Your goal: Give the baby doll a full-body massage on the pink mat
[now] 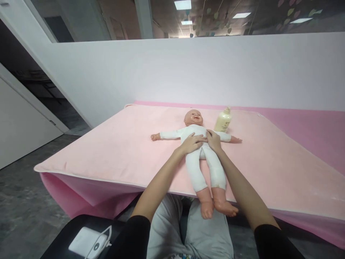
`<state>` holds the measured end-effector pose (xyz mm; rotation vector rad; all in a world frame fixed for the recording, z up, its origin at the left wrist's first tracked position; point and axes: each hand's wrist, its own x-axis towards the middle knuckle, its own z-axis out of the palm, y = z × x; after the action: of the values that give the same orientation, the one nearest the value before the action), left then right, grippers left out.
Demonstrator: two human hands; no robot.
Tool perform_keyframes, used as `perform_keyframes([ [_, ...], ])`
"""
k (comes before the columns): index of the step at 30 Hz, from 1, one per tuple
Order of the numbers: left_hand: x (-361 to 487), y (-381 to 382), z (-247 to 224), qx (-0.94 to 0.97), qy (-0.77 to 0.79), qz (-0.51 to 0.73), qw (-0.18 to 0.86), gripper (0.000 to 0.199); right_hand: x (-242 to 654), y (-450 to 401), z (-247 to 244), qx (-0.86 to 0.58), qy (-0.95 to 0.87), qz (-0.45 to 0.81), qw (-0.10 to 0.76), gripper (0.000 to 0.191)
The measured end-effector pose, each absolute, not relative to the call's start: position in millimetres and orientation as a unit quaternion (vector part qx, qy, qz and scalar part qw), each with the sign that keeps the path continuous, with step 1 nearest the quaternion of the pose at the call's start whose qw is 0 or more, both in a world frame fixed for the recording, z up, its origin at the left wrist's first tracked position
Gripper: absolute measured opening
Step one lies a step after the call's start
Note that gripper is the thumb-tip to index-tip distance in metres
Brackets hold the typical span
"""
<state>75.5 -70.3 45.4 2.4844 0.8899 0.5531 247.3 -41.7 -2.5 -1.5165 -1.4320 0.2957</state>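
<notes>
A baby doll (194, 133) with a white cloth body lies on its back on the pink cloth-covered table (129, 144). Its head points to the far side, its arms are spread, and its feet hang past the near edge. My left hand (192, 143) rests flat across the doll's belly, fingers stretched to the right. On the right side of the torso lies my right hand (214, 140), its fingers extended and near the left fingertips. Neither hand grips anything. Just beyond the doll's right-hand arm stands a pale yellow pump bottle (223, 119).
A white wall (188, 72) with windows above runs behind the table. At the lower left, a white device with a cable (90, 242) lies on a black seat (61, 237). My legs (191, 226) are under the near table edge.
</notes>
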Motion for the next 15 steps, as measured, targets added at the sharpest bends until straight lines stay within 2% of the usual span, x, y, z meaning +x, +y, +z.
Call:
perform_keyframes([
  [4, 80.2, -68.7, 41.9, 0.894, 0.384, 0.172, 0.152, 0.044, 245.8, -45.6, 1.5, -0.618, -0.582, 0.105, 0.517, 0.038],
  [8, 83.4, -65.3, 37.2, 0.868, 0.453, 0.156, 0.126, 0.054, 242.7, -55.3, 9.7, -0.579, -0.581, 0.079, 0.566, 0.029],
  [15, 84.6, -59.2, 28.5, 0.807, 0.54, 0.202, 0.126, 0.059, 232.4, -64.6, 18.5, -0.453, -0.674, 0.196, 0.55, 0.023],
])
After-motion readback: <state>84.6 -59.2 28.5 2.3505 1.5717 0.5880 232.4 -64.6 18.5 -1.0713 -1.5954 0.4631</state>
